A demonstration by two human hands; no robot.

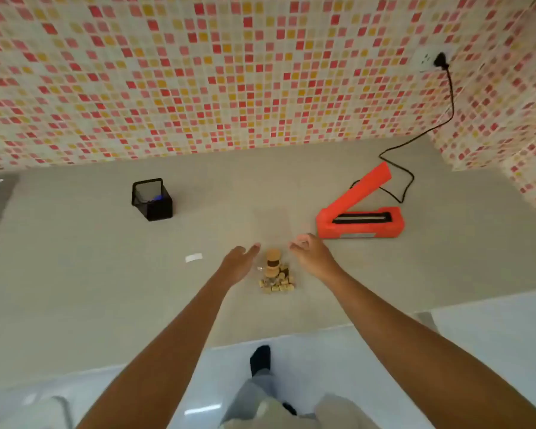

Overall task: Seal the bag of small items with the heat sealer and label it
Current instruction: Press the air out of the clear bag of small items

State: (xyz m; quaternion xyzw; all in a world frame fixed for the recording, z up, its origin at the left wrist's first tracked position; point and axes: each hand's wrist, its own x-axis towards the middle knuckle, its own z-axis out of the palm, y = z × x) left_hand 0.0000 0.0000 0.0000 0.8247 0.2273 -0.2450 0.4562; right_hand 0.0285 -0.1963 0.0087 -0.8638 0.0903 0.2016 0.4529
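Head view: both hands reach to a clear bag (274,243) of small wooden pieces (276,278) mid-worktop (75,289). Left hand (240,264) lies flat, fingers spread, beside it. Right hand (311,255) seems to pinch the bag's edge, though blur hides contact. Orange heat sealer (361,218), lid raised, sits toward the right edge; white label (194,257) lies left.

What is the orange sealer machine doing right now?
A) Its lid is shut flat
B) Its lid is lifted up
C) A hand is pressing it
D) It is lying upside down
B: the heat sealer sits with its orange arm raised at an angle, the sealing strip bare, and no hand on it.
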